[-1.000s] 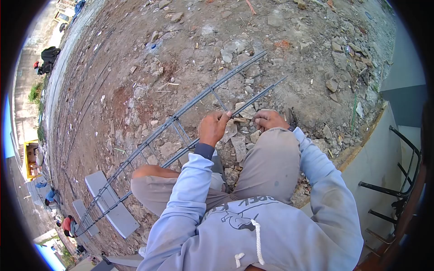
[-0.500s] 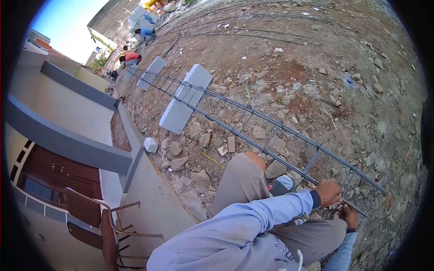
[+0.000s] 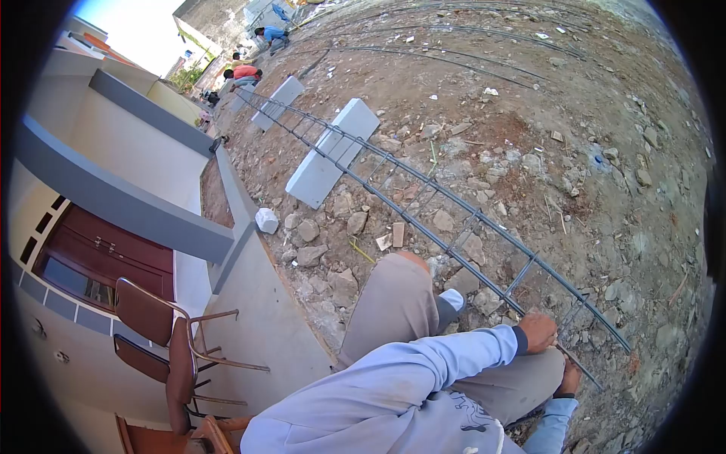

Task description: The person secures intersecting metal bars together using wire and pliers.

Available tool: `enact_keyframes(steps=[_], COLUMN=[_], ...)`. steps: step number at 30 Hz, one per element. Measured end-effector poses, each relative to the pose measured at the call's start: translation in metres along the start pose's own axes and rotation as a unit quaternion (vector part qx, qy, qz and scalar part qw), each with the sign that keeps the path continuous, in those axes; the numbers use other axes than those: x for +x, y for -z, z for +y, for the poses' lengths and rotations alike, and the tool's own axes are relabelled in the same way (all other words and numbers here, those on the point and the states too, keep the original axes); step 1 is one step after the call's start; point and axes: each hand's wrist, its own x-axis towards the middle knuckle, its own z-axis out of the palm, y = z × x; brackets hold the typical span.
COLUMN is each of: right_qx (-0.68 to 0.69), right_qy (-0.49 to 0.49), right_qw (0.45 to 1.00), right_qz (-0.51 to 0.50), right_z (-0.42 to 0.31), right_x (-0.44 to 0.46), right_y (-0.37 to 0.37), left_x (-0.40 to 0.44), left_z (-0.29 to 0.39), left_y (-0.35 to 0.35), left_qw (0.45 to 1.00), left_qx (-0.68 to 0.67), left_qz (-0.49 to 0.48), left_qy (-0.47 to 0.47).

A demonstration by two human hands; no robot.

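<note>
A long cage of steel reinforcing bars [image 3: 423,219], tied with square stirrups, slants from the far upper left down to my hands. My left hand [image 3: 538,333] is closed at the near lower bar, close to the cage's end; any small item inside its fingers is hidden. Just below it, my right hand [image 3: 570,377] is bent against the same bar, its fingers partly covered by the bar and my knee. One stirrup [image 3: 578,306] near the free end leans between the bars. Further along, the cage rests on a pale block [image 3: 333,155].
Stones [image 3: 344,286] and rubble cover the ground beside my knees. More loose bars [image 3: 469,57] lie across the dirt at the top. A chair [image 3: 170,333] stands on the porch at left. Several people, one in a red shirt [image 3: 244,73], bend at the cage's far end.
The view has shifted, so the cage and blocks sit slightly differently in frame. Both hands remain at the near bar, with the right hand a little lower and more hidden.
</note>
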Motion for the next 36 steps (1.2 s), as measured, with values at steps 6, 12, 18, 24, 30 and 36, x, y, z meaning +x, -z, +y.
enact_keyframes(steps=[6, 12, 18, 24, 30, 36], right_qx=[0.056, 0.136, 0.091, 0.101, 0.097, 0.094], right_qy=[-0.024, 0.0, 0.021, 0.019, 0.053, 0.084], right_qw=[0.998, 0.99, 0.993, 0.992, 0.992, 0.99], right_qz=[0.012, 0.03, 0.078, 0.072, 0.065, 0.07], right_z=[0.014, 0.025, 0.051, 0.046, 0.051, 0.058], right_x=[0.009, 0.006, 0.014, 0.019, 0.024, 0.027], right_y=[0.001, -0.007, -0.002, -0.004, -0.007, 0.003], left_x=[0.003, 0.005, 0.012, 0.01, 0.012, 0.003], left_z=[-0.009, -0.013, -0.023, -0.033, -0.048, -0.052], left_y=[0.0, 0.002, 0.001, 0.025, 0.031, 0.043], left_qw=[1.0, 0.998, 0.995, 0.983, 0.985, 0.989], left_qx=[-0.018, -0.04, -0.043, -0.066, -0.083, -0.082], left_qz=[-0.004, 0.004, -0.056, -0.147, -0.117, -0.081], left_qy=[-0.017, -0.056, -0.073, -0.085, -0.092, -0.093])
